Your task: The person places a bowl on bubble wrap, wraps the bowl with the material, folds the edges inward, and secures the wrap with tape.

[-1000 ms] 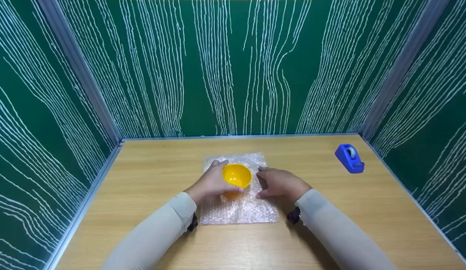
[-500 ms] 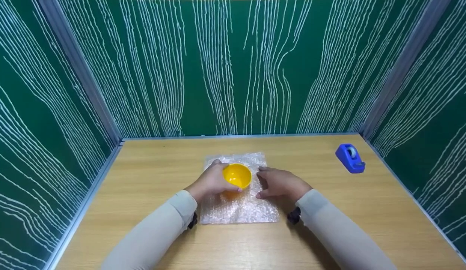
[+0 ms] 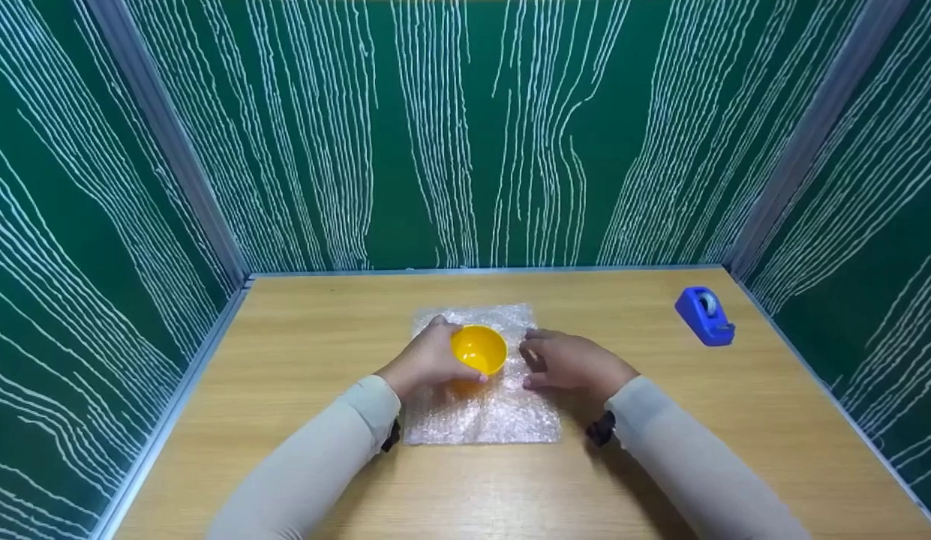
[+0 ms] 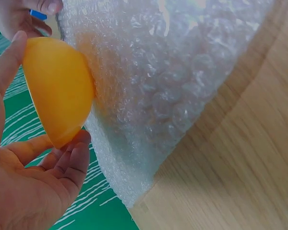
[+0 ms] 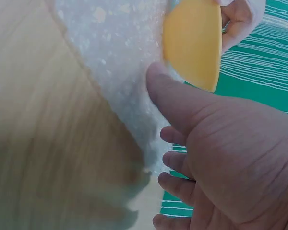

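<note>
A smooth yellow bowl (image 3: 479, 351) sits near the middle of a sheet of bubble wrap (image 3: 488, 424), its mouth facing up. My left hand (image 3: 427, 358) grips the bowl from the left, thumb on the near side and fingers on the far side. In the left wrist view the thumb and fingertips touch the bowl (image 4: 60, 91) at its rim and wall. To the right of the bowl, my right hand (image 3: 578, 364) is held over the right edge of the bubble wrap, apart from the bowl. Its fingers (image 5: 177, 189) are spread and hold nothing.
A blue tape dispenser (image 3: 705, 316) with a roll of tape stands at the back right of the wooden table (image 3: 307, 322). Green walls (image 3: 435, 150) with white wavy lines enclose the table at the back and both sides.
My right hand has drawn slightly to the right, away from the bowl. The left hand keeps its grip, and the whole head view has shifted a little.
</note>
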The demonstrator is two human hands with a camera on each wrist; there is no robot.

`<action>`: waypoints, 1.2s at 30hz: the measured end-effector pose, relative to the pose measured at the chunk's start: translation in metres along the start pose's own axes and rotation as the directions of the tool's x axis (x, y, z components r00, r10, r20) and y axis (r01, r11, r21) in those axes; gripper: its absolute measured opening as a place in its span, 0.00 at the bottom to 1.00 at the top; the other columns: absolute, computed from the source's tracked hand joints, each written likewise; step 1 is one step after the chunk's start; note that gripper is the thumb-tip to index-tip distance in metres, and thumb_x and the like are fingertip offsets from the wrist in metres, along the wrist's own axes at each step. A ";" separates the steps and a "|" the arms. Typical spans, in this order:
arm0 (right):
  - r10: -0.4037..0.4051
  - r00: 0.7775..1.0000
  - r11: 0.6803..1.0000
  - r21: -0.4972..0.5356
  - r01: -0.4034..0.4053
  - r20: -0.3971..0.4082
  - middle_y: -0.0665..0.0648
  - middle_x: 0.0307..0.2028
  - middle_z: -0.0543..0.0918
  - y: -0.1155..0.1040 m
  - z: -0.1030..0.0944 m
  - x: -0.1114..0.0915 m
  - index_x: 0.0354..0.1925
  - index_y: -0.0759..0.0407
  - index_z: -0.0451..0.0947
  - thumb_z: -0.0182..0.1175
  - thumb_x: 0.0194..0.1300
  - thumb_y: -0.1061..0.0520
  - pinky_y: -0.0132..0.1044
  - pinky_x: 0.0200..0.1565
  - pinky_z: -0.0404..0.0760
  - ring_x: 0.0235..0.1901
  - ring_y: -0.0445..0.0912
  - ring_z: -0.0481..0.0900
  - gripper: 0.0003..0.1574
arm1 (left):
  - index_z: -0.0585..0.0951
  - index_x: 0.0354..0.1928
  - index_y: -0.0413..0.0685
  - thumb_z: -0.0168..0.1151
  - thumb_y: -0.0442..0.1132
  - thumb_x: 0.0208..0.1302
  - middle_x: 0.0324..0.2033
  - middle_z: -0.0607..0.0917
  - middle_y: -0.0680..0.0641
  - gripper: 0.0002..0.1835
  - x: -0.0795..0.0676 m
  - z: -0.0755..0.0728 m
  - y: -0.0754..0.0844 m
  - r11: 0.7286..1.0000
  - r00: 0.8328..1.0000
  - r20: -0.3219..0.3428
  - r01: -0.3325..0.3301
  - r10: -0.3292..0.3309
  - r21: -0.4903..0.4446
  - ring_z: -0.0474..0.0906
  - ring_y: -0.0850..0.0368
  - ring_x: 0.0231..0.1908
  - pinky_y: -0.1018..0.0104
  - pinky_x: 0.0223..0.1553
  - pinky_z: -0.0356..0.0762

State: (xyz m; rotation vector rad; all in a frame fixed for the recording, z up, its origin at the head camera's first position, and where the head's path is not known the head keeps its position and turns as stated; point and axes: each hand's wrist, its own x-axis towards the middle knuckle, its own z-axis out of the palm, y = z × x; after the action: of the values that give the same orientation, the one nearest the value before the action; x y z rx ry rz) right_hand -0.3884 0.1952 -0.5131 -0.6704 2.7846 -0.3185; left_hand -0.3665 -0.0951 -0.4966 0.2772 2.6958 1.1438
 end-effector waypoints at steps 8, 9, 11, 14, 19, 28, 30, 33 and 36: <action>-0.027 1.000 1.000 0.014 0.027 0.011 0.58 0.82 0.77 -0.009 -0.012 -0.013 0.75 0.45 0.84 0.78 0.74 0.45 0.65 0.78 0.77 0.78 0.63 0.79 0.35 | 0.75 0.78 0.45 0.94 0.54 0.48 0.64 0.80 0.45 0.57 0.003 0.000 -0.001 1.000 1.000 0.005 0.009 -0.009 0.021 0.82 0.46 0.58 0.47 0.72 0.85; -0.029 0.999 0.999 0.016 0.029 0.014 0.57 0.81 0.78 -0.010 -0.013 -0.015 0.74 0.44 0.84 0.78 0.74 0.46 0.65 0.78 0.78 0.77 0.62 0.80 0.34 | 0.75 0.79 0.45 0.94 0.54 0.48 0.64 0.80 0.45 0.58 0.003 0.000 -0.001 1.000 1.000 0.007 0.014 -0.015 0.020 0.82 0.46 0.58 0.47 0.72 0.85; -0.047 0.999 0.999 0.015 0.047 0.016 0.58 0.80 0.80 -0.012 -0.013 -0.018 0.73 0.45 0.86 0.79 0.73 0.47 0.65 0.77 0.79 0.75 0.62 0.82 0.33 | 0.74 0.79 0.46 0.95 0.54 0.47 0.65 0.79 0.45 0.58 0.003 -0.001 -0.001 1.000 1.000 0.010 0.024 -0.025 0.015 0.81 0.46 0.59 0.47 0.73 0.85; -0.098 0.995 0.995 -0.002 0.098 0.019 0.59 0.74 0.85 -0.015 -0.015 -0.024 0.69 0.47 0.88 0.80 0.72 0.49 0.64 0.74 0.83 0.69 0.61 0.86 0.30 | 0.73 0.79 0.46 0.95 0.53 0.47 0.66 0.80 0.45 0.59 0.003 0.000 -0.001 0.999 0.999 0.014 0.032 -0.032 0.010 0.81 0.46 0.60 0.47 0.73 0.85; -0.190 0.982 0.981 -0.042 0.190 0.022 0.57 0.59 0.92 -0.018 -0.017 -0.035 0.62 0.51 0.91 0.82 0.69 0.50 0.57 0.64 0.91 0.49 0.51 0.87 0.25 | 0.74 0.78 0.45 0.95 0.54 0.47 0.63 0.80 0.46 0.58 0.005 0.000 -0.002 1.000 1.000 0.012 0.020 -0.020 0.017 0.82 0.47 0.59 0.48 0.72 0.85; -0.170 0.983 0.985 -0.027 0.172 0.073 0.50 0.50 0.92 -0.023 -0.017 -0.048 0.57 0.46 0.93 0.86 0.63 0.50 0.51 0.62 0.93 0.41 0.45 0.84 0.25 | 0.75 0.78 0.44 0.94 0.55 0.47 0.67 0.78 0.44 0.58 0.007 0.001 -0.002 0.999 1.000 0.017 0.012 -0.013 0.030 0.81 0.46 0.59 0.47 0.74 0.84; -0.171 0.981 0.984 -0.026 0.174 0.087 0.49 0.48 0.92 -0.024 -0.016 -0.050 0.55 0.46 0.93 0.87 0.62 0.50 0.49 0.60 0.93 0.40 0.45 0.84 0.23 | 0.75 0.78 0.44 0.94 0.54 0.47 0.68 0.78 0.44 0.58 0.006 0.001 -0.002 1.000 1.000 0.015 0.010 -0.010 0.029 0.81 0.45 0.59 0.47 0.74 0.84; -0.188 0.977 0.980 -0.043 0.193 0.099 0.48 0.46 0.92 -0.024 -0.013 -0.051 0.54 0.46 0.93 0.88 0.60 0.48 0.47 0.58 0.92 0.39 0.45 0.83 0.24 | 0.75 0.78 0.44 0.94 0.54 0.47 0.67 0.78 0.44 0.57 0.006 0.001 -0.002 1.000 1.000 0.012 0.007 -0.007 0.029 0.81 0.46 0.59 0.47 0.74 0.84; -0.202 0.973 0.976 -0.062 0.210 0.112 0.47 0.45 0.91 -0.025 -0.011 -0.051 0.54 0.46 0.92 0.90 0.57 0.45 0.45 0.57 0.91 0.39 0.44 0.82 0.28 | 0.75 0.77 0.43 0.95 0.53 0.48 0.64 0.79 0.44 0.57 0.005 0.001 -0.003 1.000 1.000 0.011 0.007 -0.007 0.022 0.82 0.46 0.59 0.47 0.73 0.85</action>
State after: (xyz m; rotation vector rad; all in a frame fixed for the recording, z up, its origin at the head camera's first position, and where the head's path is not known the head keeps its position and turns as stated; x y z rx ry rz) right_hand -0.3378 0.1986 -0.4857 -0.9688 2.6424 -0.2139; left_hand -0.3716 -0.0947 -0.4998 0.2763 2.6990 1.1081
